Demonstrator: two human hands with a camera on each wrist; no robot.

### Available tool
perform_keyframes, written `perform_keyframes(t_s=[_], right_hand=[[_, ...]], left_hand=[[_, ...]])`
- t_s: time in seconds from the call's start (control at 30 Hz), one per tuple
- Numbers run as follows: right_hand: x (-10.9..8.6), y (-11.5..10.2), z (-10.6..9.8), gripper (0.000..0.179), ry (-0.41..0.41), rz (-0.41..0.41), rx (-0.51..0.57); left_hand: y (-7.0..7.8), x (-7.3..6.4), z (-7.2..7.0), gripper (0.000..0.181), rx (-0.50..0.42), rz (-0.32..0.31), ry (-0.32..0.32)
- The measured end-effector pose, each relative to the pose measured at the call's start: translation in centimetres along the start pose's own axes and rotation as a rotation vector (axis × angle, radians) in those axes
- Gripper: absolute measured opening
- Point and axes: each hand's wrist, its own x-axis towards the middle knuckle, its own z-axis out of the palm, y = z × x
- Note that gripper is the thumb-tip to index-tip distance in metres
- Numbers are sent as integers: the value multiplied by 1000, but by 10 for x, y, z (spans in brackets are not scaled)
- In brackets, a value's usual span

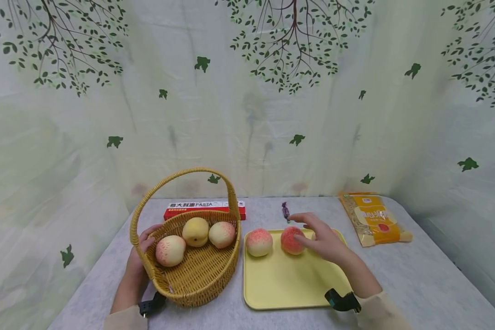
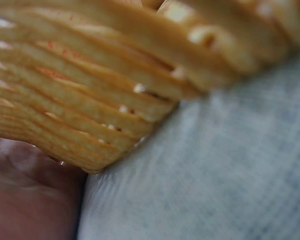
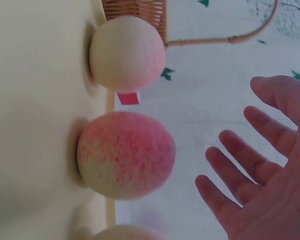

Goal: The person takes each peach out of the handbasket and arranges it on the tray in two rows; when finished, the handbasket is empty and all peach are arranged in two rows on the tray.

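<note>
My left hand (image 1: 141, 252) grips the left rim of a yellow-brown woven basket (image 1: 206, 284) with a tall handle. Inside it lie two pink-and-white peaches (image 1: 170, 250) and a yellow peach (image 1: 195, 232). Close up in the left wrist view, the palm (image 2: 30, 200) lies against the weave. My right hand (image 1: 323, 240) hovers over a yellow tray (image 1: 288, 284), fingers spread and holding nothing. Nearest to it is the middle red-and-white peach (image 3: 126, 155), with a gap between them. Another peach (image 1: 259, 242) sits at the tray's left; a third (image 3: 127, 233) is mostly hidden behind the hand.
Behind the basket lies a red-and-white pasta box (image 1: 206, 207). A small purple wrapped candy (image 1: 286, 211) lies beyond the tray. On the right, an orange-and-clear food bag (image 1: 375, 219) rests on the grey tabletop (image 1: 420, 279). A leaf-patterned curtain (image 1: 251, 137) hangs at the back.
</note>
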Motion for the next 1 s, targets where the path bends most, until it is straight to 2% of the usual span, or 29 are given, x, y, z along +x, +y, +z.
perform_keyframes(t_s=[0.23,0.5,0.77,1.0], right_hand=[[15,-19,17,46,-53,-7,7],[39,-34,45,45,-86,-108,-15],[55,-41,71,47,-143,-68,60],[66,-45,88,49,-171,-68,29]], left_hand=[[-2,1,-2,44,-12,9,-7],[-1,-1,-2,44,-29,17,-13],[-1,0,-2,46,-21,-6,-5],[-3,1,-3,45,-11,-4,5]])
